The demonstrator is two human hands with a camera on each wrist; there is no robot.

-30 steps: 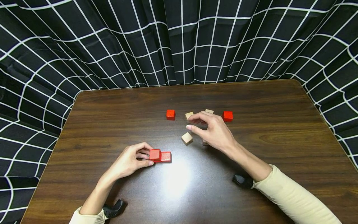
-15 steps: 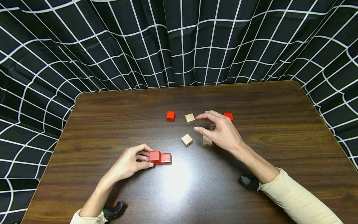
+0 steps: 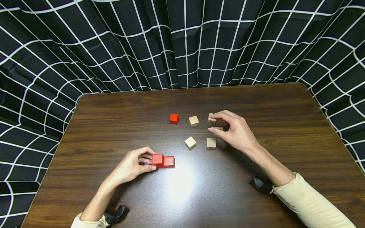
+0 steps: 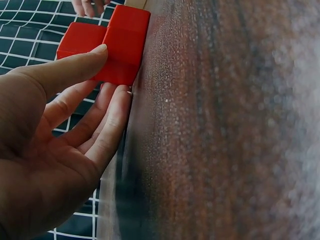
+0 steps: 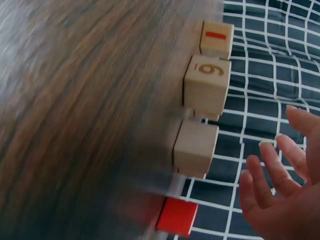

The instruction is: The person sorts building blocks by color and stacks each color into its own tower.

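Between the thumb and fingers of my left hand point(image 3: 129, 166) are red cubes on the near middle of the table. One red cube point(image 3: 158, 160) sits higher, and a lower red cube point(image 3: 169, 161) adjoins on its right. In the left wrist view, the thumb touches the joined red cubes point(image 4: 127, 37). My right hand point(image 3: 235, 131) hovers over the wooden cubes with fingers and thumb spread apart, holding nothing. Below its fingertips are a numbered wooden cube point(image 3: 212, 121) and another wooden cube point(image 3: 218, 129), partly covered. A red cube point(image 5: 177, 216) shows in the right wrist view.
More wooden cubes lie left of the right hand: one at the back point(image 3: 193, 121), one turned at an angle point(image 3: 190, 142), one nearer point(image 3: 211, 143). A single red cube point(image 3: 174, 118) stands at back left. A black grid-patterned curtain point(image 3: 185, 44) encloses the brown table point(image 3: 114, 126).
My right hand has shifted rightward across the wooden cubes, uncovering some of them and hiding the red cube at the right in the head view. The left hand stays in place on the red cubes.
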